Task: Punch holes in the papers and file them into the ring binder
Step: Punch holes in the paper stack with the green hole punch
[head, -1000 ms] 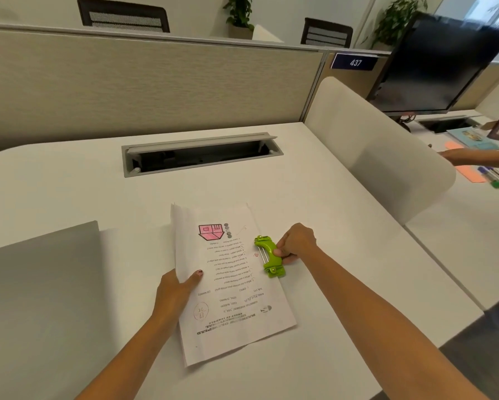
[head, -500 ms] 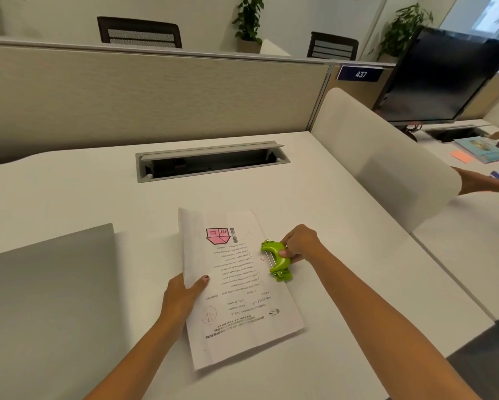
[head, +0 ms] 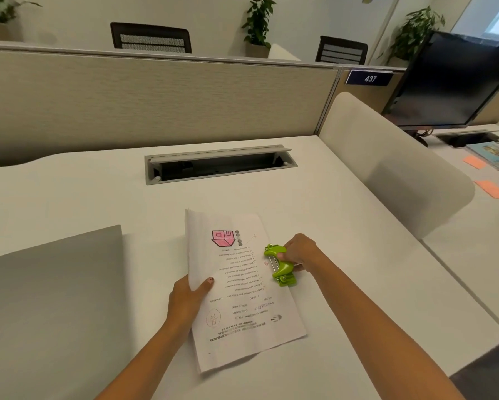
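1. A white table (head: pixel 69 197) carries everything; a beige partition (head: pixel 155 105) stands along its far edge.
2. A closed grey ring binder (head: pixel 49 307) lies flat at the table's near left corner, well apart from the hands.
3. A dark monitor (head: pixel 456 82) stands on the neighbouring desk, beyond a white rounded divider (head: pixel 392 168) on the table's right edge.
4. An open cable hatch (head: pixel 219 164) is set into the table near the far edge, at its middle.
5. The papers (head: pixel 242 313), a thin stack with the printed side up, lie in the middle of the table towards the near edge, just beside the binder. The stack's left edge is lifted a little.
6. The left hand (head: pixel 189 298) pinches that left edge, with the thumb on top and the fingers underneath.
7. The right hand (head: pixel 300 251) is curled round the hole punch from the right side.
8. The green hole punch (head: pixel 281 265) sits over the right long edge of the papers, about halfway along it.
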Motion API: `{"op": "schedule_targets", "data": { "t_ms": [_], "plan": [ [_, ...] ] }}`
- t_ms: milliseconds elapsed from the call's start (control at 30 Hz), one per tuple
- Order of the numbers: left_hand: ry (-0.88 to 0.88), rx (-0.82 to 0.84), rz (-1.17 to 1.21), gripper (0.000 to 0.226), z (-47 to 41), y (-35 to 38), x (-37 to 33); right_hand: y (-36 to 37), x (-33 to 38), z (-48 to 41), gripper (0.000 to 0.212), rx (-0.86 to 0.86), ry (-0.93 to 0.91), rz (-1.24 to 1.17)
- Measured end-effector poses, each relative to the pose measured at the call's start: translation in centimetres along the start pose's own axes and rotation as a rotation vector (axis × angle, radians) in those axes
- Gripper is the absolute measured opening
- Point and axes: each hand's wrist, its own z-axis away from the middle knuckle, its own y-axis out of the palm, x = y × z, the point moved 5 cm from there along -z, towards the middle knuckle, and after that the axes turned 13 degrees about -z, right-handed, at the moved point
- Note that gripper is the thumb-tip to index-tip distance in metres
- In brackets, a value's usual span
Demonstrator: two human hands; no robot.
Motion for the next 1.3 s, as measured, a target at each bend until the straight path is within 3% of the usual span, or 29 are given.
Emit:
{"op": "schedule_targets", "data": {
  "t_ms": [200, 433, 567, 667, 967, 1300],
  "plan": [
    [0.005, -0.059, -0.047, 0.026, -0.1, -0.3, -0.1, 0.0, 0.1, 0.2, 0.040, 0.004, -0.039, 0.127],
    [0.000, -0.037, -0.017, 0.020, 0.1, -0.4, -0.1, -0.9, -0.6, -0.5, 0.030, 0.072, 0.006, -0.099],
    [-0.005, -0.040, -0.005, 0.021, 0.2, -0.3, 0.0, -0.6, -0.9, -1.2, 0.031, 0.001, 0.048, -0.096],
    [-0.011, -0.034, 0.014, 0.023, 0.2, -0.3, 0.2, -0.5, -0.4, -1.0, 0.018, -0.073, 0.032, -0.031],
    [-0.015, -0.088, -0.006, 0.025, 0.6, -0.4, 0.2, 0.4, 0.3, -0.2, 0.019, -0.175, -0.039, 0.093],
    [0.026, -0.093, -0.023, 0.023, 0.6, -1.1, -1.0, -0.4, -0.1, 0.2, 0.019, -0.068, 0.007, 0.108]
  ]
}}
